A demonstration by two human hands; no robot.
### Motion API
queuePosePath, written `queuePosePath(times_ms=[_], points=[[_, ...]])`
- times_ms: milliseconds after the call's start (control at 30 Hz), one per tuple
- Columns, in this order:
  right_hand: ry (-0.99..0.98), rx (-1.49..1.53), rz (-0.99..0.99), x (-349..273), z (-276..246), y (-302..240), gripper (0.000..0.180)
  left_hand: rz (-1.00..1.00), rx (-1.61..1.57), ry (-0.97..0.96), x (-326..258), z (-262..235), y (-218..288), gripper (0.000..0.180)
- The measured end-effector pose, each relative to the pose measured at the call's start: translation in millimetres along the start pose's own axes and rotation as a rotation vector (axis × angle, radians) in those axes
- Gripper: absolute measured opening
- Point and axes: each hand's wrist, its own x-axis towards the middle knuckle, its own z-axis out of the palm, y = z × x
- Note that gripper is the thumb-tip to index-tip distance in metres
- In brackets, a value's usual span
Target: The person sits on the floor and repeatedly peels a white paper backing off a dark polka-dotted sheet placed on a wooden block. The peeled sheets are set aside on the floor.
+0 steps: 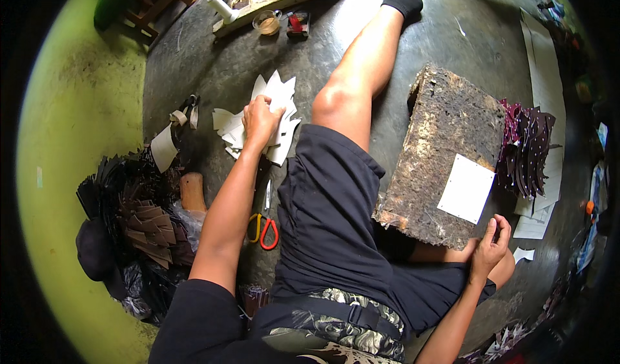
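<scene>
Left hand (259, 122) grips white cut-outs (281, 115) on dark floor (452, 34); right hand (491, 244) curled, empty.

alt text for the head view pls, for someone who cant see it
A person sitting on a dark floor presses the left hand on a pile of white cut pieces, while the right hand rests by the knee beside a worn dark slab bearing a white square sheet. Scissors lie by the left arm.
</scene>
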Motion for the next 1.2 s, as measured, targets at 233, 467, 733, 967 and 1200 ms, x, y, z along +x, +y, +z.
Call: queuePosePath(times_ms=[233, 467, 733, 967, 1200], points=[[-0.005, 0.035, 0.057, 2, -4, -4, 0.019, 0.189, -0.512, -0.115, 1, -35, -27, 0.021], [-0.006, 0.489, 0.278, 15, -13, -64, 0.017, 0.359, -0.854, -0.489, -43, -173, 69, 0.018], [-0.441, 0.766, 0.307, 33, -13, -133, 0.027, 1.107, -0.479, -0.926, -195, -105, 295, 0.023], [-0.429, 0.911, 0.449, 47, -6, -107, 0.014, 1.210, -0.427, -0.424, -230, -69, 326, 0.027], [-0.402, 1.004, 0.446, 55, 4, -85, 0.014, 1.147, -0.504, -0.369, -239, -49, 327, 0.026]])
